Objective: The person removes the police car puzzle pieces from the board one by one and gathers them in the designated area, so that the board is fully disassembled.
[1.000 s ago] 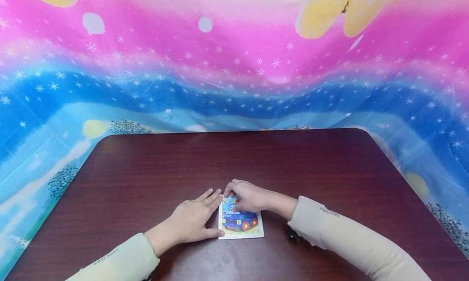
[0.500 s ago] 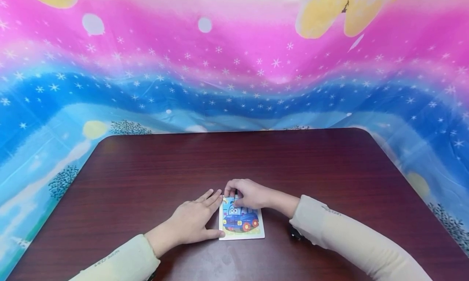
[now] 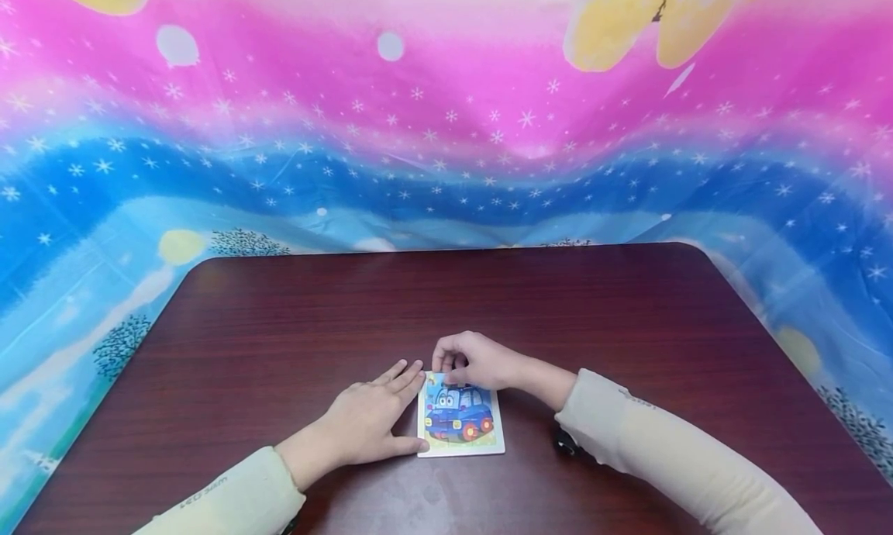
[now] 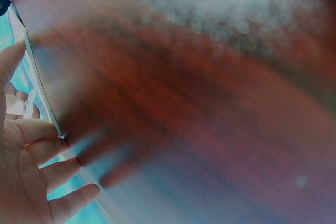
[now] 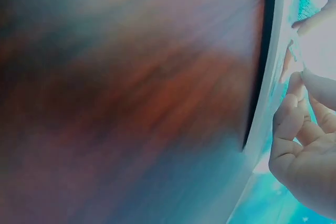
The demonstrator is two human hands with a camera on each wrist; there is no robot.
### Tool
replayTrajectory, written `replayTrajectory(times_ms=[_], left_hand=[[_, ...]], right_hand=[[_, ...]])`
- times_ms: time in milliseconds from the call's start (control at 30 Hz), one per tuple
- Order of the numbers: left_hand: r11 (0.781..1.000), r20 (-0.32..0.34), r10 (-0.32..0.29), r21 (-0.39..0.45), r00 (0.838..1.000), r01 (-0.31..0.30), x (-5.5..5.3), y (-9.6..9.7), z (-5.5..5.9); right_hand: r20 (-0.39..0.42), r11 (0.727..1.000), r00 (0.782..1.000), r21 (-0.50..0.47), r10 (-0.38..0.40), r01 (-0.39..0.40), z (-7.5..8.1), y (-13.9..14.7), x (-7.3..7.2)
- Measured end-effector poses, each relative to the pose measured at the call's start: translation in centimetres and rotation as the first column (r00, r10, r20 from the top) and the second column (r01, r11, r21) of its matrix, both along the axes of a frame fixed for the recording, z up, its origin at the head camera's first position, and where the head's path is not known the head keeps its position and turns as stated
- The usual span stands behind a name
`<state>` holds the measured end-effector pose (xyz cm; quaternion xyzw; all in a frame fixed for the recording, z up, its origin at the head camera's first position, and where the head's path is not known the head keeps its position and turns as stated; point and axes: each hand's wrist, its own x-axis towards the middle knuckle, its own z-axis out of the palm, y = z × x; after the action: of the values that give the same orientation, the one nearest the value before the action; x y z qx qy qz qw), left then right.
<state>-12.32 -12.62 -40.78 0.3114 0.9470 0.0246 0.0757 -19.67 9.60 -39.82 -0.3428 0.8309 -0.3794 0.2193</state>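
A small square jigsaw puzzle (image 3: 460,422) lies on the table, with a blue cartoon car inside a white frame. My left hand (image 3: 363,422) is spread flat at its left side, its thumb on the lower left corner and fingertips by the upper left one. In the left wrist view, the left hand's fingers (image 4: 60,174) are straight beside the board's edge. My right hand (image 3: 481,360) has curled fingers at the puzzle's top edge, pinching a piece there that the fingers mostly hide. The right wrist view shows its thumb and index fingertips (image 5: 296,80) meeting close over the board.
The dark red-brown wooden table (image 3: 314,310) has rounded far corners. A pink and blue patterned cloth (image 3: 446,132) hangs behind it and along both sides. A small black device (image 3: 565,442) shows under the right sleeve (image 3: 649,426).
My right hand has moved a little up and away from the puzzle's middle to its top edge, uncovering more of the car. The left hand and puzzle stay nearly in place.
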Motion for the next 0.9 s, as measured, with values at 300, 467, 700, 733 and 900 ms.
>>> replayTrajectory(times_ms=[300,467,700,733,900], left_hand=[[1.0,0.005,0.001,-0.003,1.0,-0.001,0.0,0.1,0.0],[1.0,0.011,0.008,0.007,1.0,-0.008,0.0,0.1,0.0],[1.0,0.021,0.017,0.006,1.0,-0.018,0.0,0.2,0.0],[1.0,0.023,0.018,0.004,1.0,-0.018,0.0,0.2,0.0],[1.0,0.022,0.018,-0.004,1.0,-0.018,0.0,0.2,0.1]], right_hand=[[-0.015,0.999,1.0,-0.041,-0.01,0.01,0.8,0.9,-0.6],[-0.015,0.998,0.999,-0.047,-0.05,0.05,1.1,1.8,-0.8],[0.009,0.993,0.996,-0.072,-0.092,0.092,1.2,3.4,-0.8],[0.012,0.993,0.995,-0.07,-0.099,0.099,1.2,3.6,-0.8],[0.014,0.99,0.991,-0.049,-0.132,0.132,1.1,4.9,-0.8]])
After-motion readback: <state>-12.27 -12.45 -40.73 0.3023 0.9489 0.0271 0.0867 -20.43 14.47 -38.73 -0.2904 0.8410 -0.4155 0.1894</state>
